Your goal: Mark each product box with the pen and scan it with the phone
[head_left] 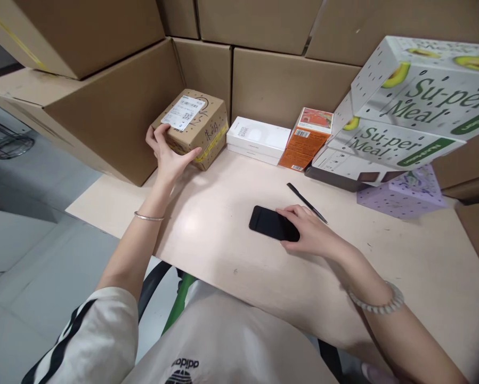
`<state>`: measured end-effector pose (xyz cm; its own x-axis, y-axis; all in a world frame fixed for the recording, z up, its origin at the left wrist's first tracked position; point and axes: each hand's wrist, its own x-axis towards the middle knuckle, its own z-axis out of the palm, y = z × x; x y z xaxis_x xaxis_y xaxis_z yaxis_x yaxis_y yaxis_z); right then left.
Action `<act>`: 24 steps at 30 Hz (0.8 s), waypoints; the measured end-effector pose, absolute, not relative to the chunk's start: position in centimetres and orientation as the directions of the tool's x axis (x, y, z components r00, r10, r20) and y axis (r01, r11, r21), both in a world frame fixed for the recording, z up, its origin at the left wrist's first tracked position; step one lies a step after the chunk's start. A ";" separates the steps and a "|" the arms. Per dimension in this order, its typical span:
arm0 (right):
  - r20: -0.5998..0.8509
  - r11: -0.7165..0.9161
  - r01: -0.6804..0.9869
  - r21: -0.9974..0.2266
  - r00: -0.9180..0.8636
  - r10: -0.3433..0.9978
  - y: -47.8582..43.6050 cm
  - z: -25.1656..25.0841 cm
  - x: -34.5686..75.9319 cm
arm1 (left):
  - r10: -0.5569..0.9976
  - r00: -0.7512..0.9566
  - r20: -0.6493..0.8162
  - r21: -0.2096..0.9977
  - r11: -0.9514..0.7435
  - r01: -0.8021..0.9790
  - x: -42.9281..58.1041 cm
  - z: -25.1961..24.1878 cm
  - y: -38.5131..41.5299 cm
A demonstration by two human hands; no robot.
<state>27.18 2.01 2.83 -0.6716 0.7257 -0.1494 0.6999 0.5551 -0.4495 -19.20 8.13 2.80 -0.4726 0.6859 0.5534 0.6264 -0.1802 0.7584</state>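
My left hand (166,154) grips the near left corner of a small brown cardboard parcel (199,130) with a white shipping label and yellow tape, which sits at the back left of the pale table (223,250). My right hand (309,232) rests on the table with its fingers curled on the right end of a black phone (269,223) lying flat, screen dark. A black pen (306,202) lies just behind that hand.
A white flat box (258,140) and an orange carton (308,140) stand against the cardboard wall (287,80). Two white "Su-per Meal" boxes (407,106) are stacked on a lilac box (407,194) at right. Large cartons (103,106) flank the left.
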 end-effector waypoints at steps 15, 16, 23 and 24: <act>-0.165 0.543 0.718 -0.435 -0.657 0.735 1.9 3.4 26.7 | 0.622 -0.338 0.706 0.635 -0.347 0.690 -15.6 7.2 2.0; -0.164 0.541 0.720 -0.435 -0.654 0.738 1.8 3.4 26.6 | 0.633 -0.332 0.700 0.645 -0.361 0.673 -15.2 7.6 2.5; -0.156 0.537 0.717 -0.444 -0.652 0.742 1.6 3.3 26.5 | 0.658 -0.294 0.693 0.659 -0.414 0.628 -11.3 11.7 1.2; -0.162 0.535 0.717 -0.446 -0.653 0.740 1.6 3.3 26.5 | 0.611 -0.301 0.732 0.613 -0.398 0.683 -10.8 12.0 0.3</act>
<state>26.49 1.64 3.29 -0.6529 0.7399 -0.1620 0.7172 0.5352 -0.4462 -10.77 0.30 12.05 -0.3009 0.6112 0.7320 0.6826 -0.3980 0.6129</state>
